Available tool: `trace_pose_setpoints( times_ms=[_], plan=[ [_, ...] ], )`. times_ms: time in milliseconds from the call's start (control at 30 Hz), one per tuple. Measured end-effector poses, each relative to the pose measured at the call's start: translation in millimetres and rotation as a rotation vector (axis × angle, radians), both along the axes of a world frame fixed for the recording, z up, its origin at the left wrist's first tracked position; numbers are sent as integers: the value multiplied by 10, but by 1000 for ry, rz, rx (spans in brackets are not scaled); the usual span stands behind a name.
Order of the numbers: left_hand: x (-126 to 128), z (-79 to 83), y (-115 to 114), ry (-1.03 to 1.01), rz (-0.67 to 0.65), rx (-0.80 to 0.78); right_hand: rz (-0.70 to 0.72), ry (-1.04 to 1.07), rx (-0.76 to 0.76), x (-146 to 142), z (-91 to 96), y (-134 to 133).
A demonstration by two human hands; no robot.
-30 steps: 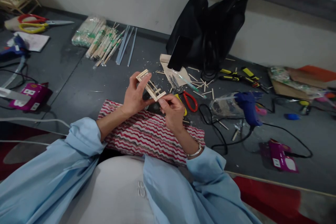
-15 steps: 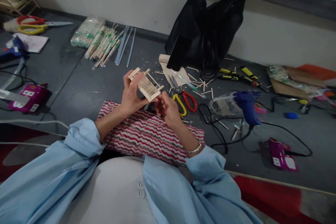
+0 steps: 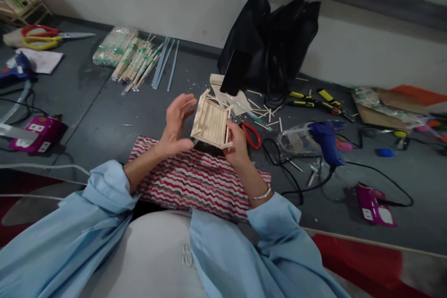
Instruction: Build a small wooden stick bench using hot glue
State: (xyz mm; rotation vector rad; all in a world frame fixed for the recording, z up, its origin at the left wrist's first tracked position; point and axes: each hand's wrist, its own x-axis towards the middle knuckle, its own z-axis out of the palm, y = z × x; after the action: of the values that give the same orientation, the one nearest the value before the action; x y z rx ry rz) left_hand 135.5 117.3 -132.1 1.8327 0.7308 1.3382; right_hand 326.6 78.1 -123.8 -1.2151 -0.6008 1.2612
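Observation:
A small model built of thin wooden sticks (image 3: 211, 122), with a slatted panel and short posts at its corners, is tilted up in front of me. My right hand (image 3: 237, 143) grips its right edge. To the left of the model my left hand (image 3: 177, 125) is open, thumb and fingers apart, just off its left side. Beneath both hands lies a striped red and white cloth (image 3: 195, 181). Behind the right hand the red-handled scissors (image 3: 252, 135) are partly hidden.
A blue glue gun (image 3: 327, 142) with a looping cable lies to the right, beside a purple box (image 3: 373, 205). Loose sticks (image 3: 268, 112), a phone (image 3: 235, 72) and a black bag (image 3: 270, 46) are farther back. Wrapped stick bundles (image 3: 138, 63) lie back left.
The stick model has turned so its slatted panel faces me, and has shifted right. My left hand has let go of it and opened; my right hand now holds it.

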Motion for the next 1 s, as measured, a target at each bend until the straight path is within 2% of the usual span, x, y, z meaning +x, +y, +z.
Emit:
trace_pose_setpoints(
  times_ms=[133, 200, 267, 367, 467, 600, 700, 767, 800, 900, 1000],
  plan=[
    [25, 38, 73, -287, -4, -604, -8, -36, -6, -9, 3, -17],
    [48, 65, 84, -348, 17, -830, 6, -46, 7, -24, 4, -33],
    [78, 92, 62, -379, -69, -976, 43, -75, 20, -35, -3, -48],
    [127, 114, -6, -371, -281, -1109, 112, -143, 23, -39, -36, -59],
    [159, 102, -54, -367, -336, -1133, 140, -185, 15, -29, -79, -45],
    [161, 72, -40, -429, -264, -1108, 36, -224, 23, 25, -69, -17],
    [157, 71, -23, -448, -212, -1108, -93, -472, 202, 75, 13, -53],
    [160, 80, -32, -440, -199, -1104, -104, -709, 380, 87, 91, -118],
    [164, 86, -43, -431, -197, -1093, -62, -823, 460, 83, 131, -157],
    [179, 88, -82, -388, -196, -1023, 190, -1125, 639, 31, 222, -263],
    [190, 60, -105, -340, -167, -946, 374, -1305, 719, -43, 233, -304]
  ],
)
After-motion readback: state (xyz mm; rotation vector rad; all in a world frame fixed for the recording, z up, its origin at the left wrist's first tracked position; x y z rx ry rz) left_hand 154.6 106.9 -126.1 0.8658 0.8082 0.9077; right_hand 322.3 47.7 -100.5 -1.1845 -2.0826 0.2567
